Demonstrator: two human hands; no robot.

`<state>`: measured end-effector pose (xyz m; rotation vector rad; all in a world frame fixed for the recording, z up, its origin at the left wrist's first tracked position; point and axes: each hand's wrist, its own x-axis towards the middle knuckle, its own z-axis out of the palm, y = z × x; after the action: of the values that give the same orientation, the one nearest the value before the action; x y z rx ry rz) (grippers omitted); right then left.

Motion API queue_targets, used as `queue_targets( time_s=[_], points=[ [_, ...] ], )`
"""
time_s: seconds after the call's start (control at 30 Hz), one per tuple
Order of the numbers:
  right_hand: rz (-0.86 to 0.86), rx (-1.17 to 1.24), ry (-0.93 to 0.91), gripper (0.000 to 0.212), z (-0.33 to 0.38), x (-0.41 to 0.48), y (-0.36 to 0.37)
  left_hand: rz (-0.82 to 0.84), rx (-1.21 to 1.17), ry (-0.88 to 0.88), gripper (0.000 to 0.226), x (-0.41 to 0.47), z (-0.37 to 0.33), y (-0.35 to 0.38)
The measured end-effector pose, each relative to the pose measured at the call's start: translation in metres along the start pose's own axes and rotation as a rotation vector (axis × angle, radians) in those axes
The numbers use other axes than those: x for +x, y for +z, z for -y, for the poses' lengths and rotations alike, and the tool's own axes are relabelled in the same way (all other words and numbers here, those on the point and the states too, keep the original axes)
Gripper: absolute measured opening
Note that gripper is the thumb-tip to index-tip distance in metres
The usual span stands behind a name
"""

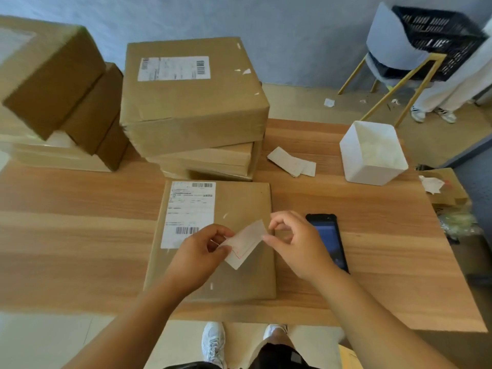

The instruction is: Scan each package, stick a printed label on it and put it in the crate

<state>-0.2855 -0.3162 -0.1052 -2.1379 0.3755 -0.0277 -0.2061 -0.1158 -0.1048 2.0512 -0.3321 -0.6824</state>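
Over the near middle of the desk [80,235], the left hand [202,251] pinches the lower left end of a small white label [245,243], and the right hand [295,243] pinches its upper right corner. The label is held just above a flat brown package [239,203] lying on the desk. A dark handheld scanner [330,238] lies just right of the package. Farther back stand stacked boxes [191,97], loose labels [291,162] and a white bin [372,153]. A black crate [436,38] sits on a chair at far right.

Wooden table [80,249]: stacked boxes [194,102], flat package [239,203], phone [330,235], white tub [372,166], labels [291,162].
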Motion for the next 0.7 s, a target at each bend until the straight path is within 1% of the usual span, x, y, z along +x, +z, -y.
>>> queue_targets(
  time_s=[0.1,0.2,0.37,0.43,0.5,0.6,0.7],
  points=[
    [0.072,0.018,0.044,0.023,0.011,0.000,0.017,0.030,-0.013,0.026,0.028,-0.011,0.013,-0.016],
    [0.055,0.063,0.072,0.030,0.019,-0.005,0.032,0.071,-0.029,0.027,0.033,-0.021,0.025,-0.032],
    [0.028,0.204,0.113,0.026,0.030,-0.014,0.047,0.078,-0.101,0.020,0.037,-0.033,0.043,-0.047],
    [0.009,0.253,0.143,0.024,0.033,-0.015,0.052,0.038,-0.146,-0.001,0.041,-0.037,0.049,-0.047],
    [-0.017,0.298,0.182,0.021,0.036,-0.016,0.056,-0.040,-0.229,-0.043,0.042,-0.040,0.054,-0.047],
    [-0.086,0.393,0.260,0.015,0.038,-0.016,0.059,-0.173,-0.292,-0.118,0.033,-0.043,0.064,-0.052],
    [-0.073,0.439,0.286,0.015,0.039,-0.015,0.062,-0.232,-0.355,-0.134,0.024,-0.045,0.069,-0.057]
  ],
)
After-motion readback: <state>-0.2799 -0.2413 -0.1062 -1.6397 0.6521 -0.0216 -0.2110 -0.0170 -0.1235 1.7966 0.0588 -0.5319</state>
